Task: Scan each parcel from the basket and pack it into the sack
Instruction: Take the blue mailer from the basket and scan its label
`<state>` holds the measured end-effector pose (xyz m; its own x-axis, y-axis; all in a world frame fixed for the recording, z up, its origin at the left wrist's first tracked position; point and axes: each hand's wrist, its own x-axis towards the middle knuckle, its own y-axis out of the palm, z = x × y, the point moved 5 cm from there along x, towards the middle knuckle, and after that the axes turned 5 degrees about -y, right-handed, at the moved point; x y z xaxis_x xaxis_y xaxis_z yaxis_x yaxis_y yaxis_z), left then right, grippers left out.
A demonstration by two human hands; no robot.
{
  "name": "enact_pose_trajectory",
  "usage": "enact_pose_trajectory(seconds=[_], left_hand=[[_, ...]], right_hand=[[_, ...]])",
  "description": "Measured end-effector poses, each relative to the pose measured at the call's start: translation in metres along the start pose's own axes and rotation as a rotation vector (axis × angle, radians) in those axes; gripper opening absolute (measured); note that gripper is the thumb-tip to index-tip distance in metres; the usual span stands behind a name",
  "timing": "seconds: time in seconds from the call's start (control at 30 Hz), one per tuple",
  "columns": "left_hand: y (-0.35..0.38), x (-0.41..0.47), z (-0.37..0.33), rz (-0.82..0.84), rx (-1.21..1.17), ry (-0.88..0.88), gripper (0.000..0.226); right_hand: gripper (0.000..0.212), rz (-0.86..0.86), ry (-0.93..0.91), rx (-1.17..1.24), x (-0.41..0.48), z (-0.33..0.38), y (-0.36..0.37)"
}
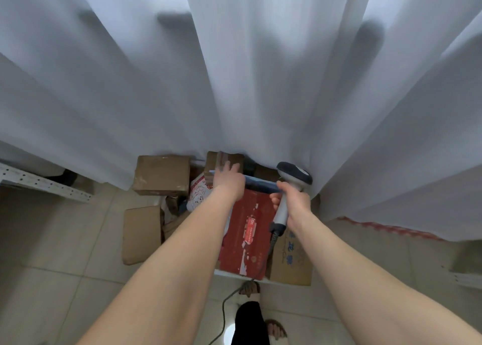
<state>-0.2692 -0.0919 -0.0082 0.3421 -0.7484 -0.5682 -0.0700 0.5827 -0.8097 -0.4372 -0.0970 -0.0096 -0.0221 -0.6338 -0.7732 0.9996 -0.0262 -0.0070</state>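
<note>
Several parcels lie heaped below me on the floor against a hanging white fabric (234, 71). My left hand (228, 180) reaches forward, its fingers laid fairly straight on a small brown parcel (234, 158) at the back of the heap. My right hand (293, 197) grips the handle of a white and dark barcode scanner (294, 176), whose head points forward beside that parcel. Under my forearms lies a red box (247, 230). A blue edge (260, 184) shows between my hands; I cannot tell what it belongs to. No sack is recognisable.
A brown box (161, 175), a flat brown parcel (142, 234), a white printed box (199, 194) and a carton with blue characters (290, 261) surround the red box. The scanner cable (224, 305) trails over the tiles past my sandalled feet (250, 290). A perforated metal shelf (39, 183) stands left.
</note>
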Motion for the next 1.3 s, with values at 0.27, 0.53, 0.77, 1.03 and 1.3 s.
enact_pose_trajectory(seconds=[0.27,0.53,0.77,1.03,1.3], left_hand=[[-0.037,0.023,0.027,-0.096,-0.059,0.021,0.035],[-0.128,-0.023,0.087,-0.239,-0.456,-0.095,0.025],[-0.185,-0.105,0.138,-0.215,-0.545,-0.231,0.021],[-0.211,-0.202,0.179,-0.376,-0.609,-0.349,0.029],[-0.182,-0.288,0.251,-0.71,-0.826,-0.739,0.092]], right_hand=[[0.018,0.012,-0.028,-0.025,0.01,0.02,0.021],[0.021,0.017,-0.169,-0.097,-0.037,0.073,0.047],[0.018,0.161,-0.28,-0.034,-0.105,0.116,0.06],[0.022,0.434,-0.267,0.021,-0.181,0.122,0.085],[0.018,0.407,-0.286,-0.007,-0.244,0.111,0.119]])
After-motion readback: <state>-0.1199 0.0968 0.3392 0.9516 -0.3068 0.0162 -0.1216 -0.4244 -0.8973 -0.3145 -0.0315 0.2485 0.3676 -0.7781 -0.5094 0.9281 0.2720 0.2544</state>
